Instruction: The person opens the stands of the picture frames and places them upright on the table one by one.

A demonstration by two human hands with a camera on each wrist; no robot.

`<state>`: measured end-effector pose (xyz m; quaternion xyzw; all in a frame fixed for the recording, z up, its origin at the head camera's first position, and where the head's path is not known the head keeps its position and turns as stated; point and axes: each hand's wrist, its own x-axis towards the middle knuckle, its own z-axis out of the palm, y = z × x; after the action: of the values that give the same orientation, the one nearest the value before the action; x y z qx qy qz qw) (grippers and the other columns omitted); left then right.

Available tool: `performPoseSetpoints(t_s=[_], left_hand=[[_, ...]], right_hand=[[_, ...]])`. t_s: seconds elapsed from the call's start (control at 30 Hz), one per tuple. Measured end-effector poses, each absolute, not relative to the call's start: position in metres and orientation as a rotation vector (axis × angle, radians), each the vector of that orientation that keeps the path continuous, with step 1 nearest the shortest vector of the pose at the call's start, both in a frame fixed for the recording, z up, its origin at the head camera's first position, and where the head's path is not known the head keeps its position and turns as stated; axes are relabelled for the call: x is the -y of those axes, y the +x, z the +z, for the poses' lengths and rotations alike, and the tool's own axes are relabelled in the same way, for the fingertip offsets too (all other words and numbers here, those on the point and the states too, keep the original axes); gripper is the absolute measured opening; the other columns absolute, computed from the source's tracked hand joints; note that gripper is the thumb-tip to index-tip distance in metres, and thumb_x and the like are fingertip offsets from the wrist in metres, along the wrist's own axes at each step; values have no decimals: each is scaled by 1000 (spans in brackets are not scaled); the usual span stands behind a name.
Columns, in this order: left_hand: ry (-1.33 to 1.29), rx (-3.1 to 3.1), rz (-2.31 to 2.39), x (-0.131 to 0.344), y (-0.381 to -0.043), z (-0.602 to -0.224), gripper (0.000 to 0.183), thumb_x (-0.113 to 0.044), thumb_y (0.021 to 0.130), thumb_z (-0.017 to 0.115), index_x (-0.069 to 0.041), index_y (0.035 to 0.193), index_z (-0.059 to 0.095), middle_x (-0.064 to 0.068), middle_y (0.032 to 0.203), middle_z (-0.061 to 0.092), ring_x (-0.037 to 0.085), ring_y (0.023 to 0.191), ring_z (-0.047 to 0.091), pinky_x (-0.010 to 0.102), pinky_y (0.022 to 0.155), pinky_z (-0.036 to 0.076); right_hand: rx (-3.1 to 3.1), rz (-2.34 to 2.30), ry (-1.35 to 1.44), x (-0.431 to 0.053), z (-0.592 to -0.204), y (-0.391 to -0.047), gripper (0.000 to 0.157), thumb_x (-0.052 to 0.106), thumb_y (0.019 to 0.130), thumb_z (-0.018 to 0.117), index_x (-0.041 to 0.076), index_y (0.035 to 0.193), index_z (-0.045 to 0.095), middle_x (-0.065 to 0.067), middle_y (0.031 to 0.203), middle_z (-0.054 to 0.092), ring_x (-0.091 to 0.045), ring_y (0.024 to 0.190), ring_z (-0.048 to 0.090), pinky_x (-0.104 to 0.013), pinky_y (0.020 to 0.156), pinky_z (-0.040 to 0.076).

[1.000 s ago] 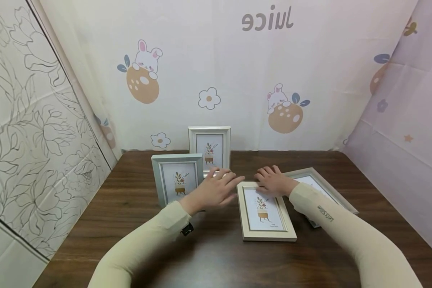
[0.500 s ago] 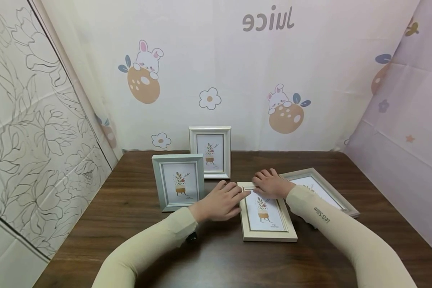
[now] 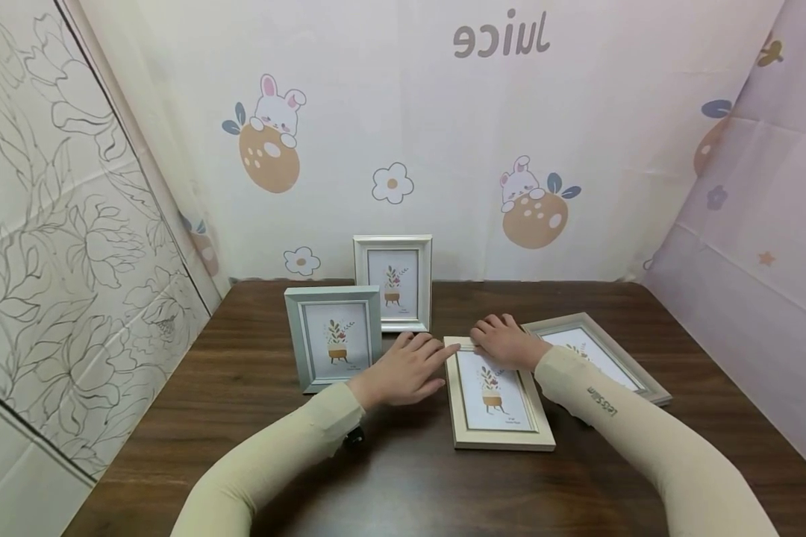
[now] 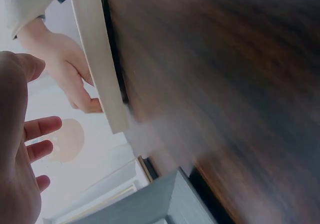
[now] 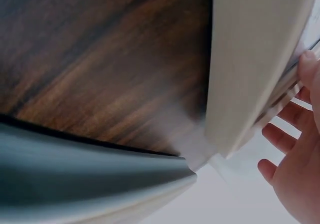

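Note:
A cream picture frame (image 3: 542, 429) with a potted-plant print lies face up on the dark wooden table (image 3: 403, 485). My right hand (image 3: 508, 343) grips its far edge. In the right wrist view the right thumb (image 5: 307, 67) lies on the frame's face and the fingers reach over the edge. My left hand (image 3: 404, 371) hovers beside the frame's left side, fingers loosely spread, and the index fingertip overlaps its far left corner in the head view. The left wrist view shows that hand (image 4: 17, 154) holding nothing.
A sage green picture frame (image 3: 297, 339) stands upright left of my left hand, with a white one (image 3: 360, 276) upright behind it. A grey picture frame (image 3: 634, 373) lies at the right, partly under my right forearm. Patterned curtains (image 3: 443, 149) border the table.
My left hand has come nearer the cream frame, first dipping towards me, then rising slightly. My right hand has shifted a little left along its far edge. The frames have stayed put.

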<state>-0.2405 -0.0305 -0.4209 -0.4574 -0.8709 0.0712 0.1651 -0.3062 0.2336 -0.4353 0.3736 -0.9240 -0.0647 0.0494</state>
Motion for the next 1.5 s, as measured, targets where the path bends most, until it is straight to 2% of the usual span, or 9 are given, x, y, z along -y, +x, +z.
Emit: performPoseSetpoints(t_s=[0.17, 0.27, 0.43, 0.57, 0.7, 0.9, 1.3, 1.5], left_hand=[[-1282, 2486, 162, 34, -244, -417, 64, -45, 103, 46, -16, 157, 28, 1, 135, 52, 20, 128, 43, 43, 102, 35], [-1270, 2457, 115, 35, -246, -413, 64, -43, 102, 48, -15, 156, 29, 2, 134, 53, 22, 126, 44, 44, 101, 36], [-1255, 2446, 33, 37, -248, -407, 65, -41, 101, 51, -15, 156, 28, 4, 134, 53, 23, 126, 45, 45, 103, 33], [-1246, 2450, 11, 38, -249, -402, 65, -41, 101, 51, -15, 156, 27, 5, 135, 53, 24, 126, 45, 45, 102, 34], [-1231, 2435, 21, 38, -249, -395, 66, -42, 102, 50, -13, 156, 27, 7, 135, 53, 25, 126, 46, 45, 100, 35], [-1204, 2426, 30, 38, -250, -385, 68, -43, 102, 49, -12, 157, 25, 8, 136, 51, 25, 127, 44, 47, 101, 35], [-1198, 2330, -23, 42, -253, -370, 70, -41, 101, 52, -8, 156, 24, 10, 137, 48, 27, 124, 43, 48, 96, 38], [-1190, 2288, -22, 44, -252, -361, 70, -41, 100, 55, -7, 155, 27, 11, 136, 48, 27, 123, 43, 47, 98, 37]], right_hand=[[2790, -124, 1123, -236, -425, -306, 10, 21, 103, 56, 13, 109, 56, -7, 109, 58, -33, 109, 51, -54, 90, 36], [2781, -85, 1093, -236, -417, -306, 9, 21, 103, 55, 14, 109, 55, -6, 106, 57, -33, 106, 51, -57, 92, 34], [2761, -52, 1039, -239, -406, -306, 17, 23, 103, 54, 12, 117, 54, -7, 105, 57, -33, 102, 54, -63, 95, 30], [2724, 14, 1026, -243, -399, -304, 23, 20, 102, 55, 9, 123, 53, -9, 104, 56, -32, 96, 55, -63, 93, 30], [2703, 77, 1025, -246, -396, -302, 25, 17, 102, 56, 9, 125, 52, -9, 102, 53, -32, 94, 52, -62, 89, 31], [2705, 110, 1017, -249, -390, -302, 28, 18, 102, 54, 8, 128, 52, -9, 100, 51, -29, 89, 47, -54, 81, 33], [2688, 53, 1038, -249, -370, -294, 22, 19, 101, 55, 12, 122, 51, -3, 86, 46, -26, 79, 44, -45, 73, 31], [2630, 64, 1033, -248, -359, -291, 20, 18, 100, 56, 11, 118, 52, -8, 93, 51, -32, 89, 50, -53, 80, 34]])
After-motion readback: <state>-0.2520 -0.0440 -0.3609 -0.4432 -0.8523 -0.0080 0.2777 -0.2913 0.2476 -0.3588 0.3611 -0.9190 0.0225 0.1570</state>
